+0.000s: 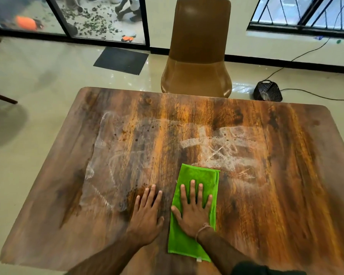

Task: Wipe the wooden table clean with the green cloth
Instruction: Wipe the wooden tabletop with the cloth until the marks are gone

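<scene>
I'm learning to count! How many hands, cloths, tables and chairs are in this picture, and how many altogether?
Hands: 2 (left hand flat on the table, right hand flat on the cloth)
Green cloth: 1
Wooden table: 1
Brown chair: 1
Total: 5

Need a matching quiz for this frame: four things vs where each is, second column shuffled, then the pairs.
1 left hand
2 right hand
3 chair
4 white smears

a flat on the green cloth
b past the table at its far edge
c flat on bare wood beside the cloth
d on the wood beyond the cloth's far end

Pairs: 1-c, 2-a, 3-b, 4-d
</scene>
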